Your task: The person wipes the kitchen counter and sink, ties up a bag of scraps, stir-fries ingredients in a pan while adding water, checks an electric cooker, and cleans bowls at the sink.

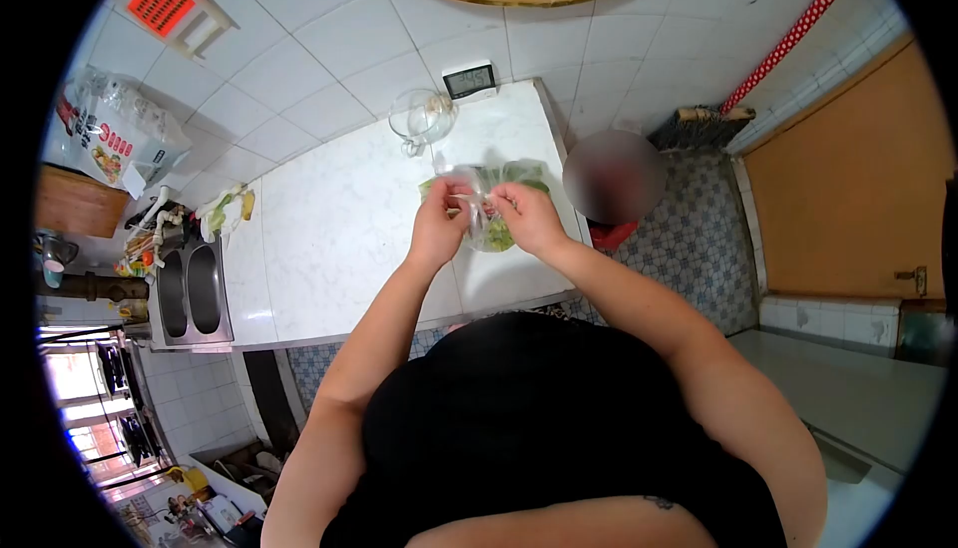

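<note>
White counter [334,239]: left hand [441,221] and right hand [531,221], fingers curled, pinch plastic bag [496,239]; I judge handling underway, steadiness needed next.

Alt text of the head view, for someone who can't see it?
A person's left hand and right hand grip a clear plastic bag with green contents, at a white countertop. A clear handled cup and digital display stand behind; a double sink is far left.

Kitch., w/ dbl. sink [207,293] & worktop [329,239].
</note>
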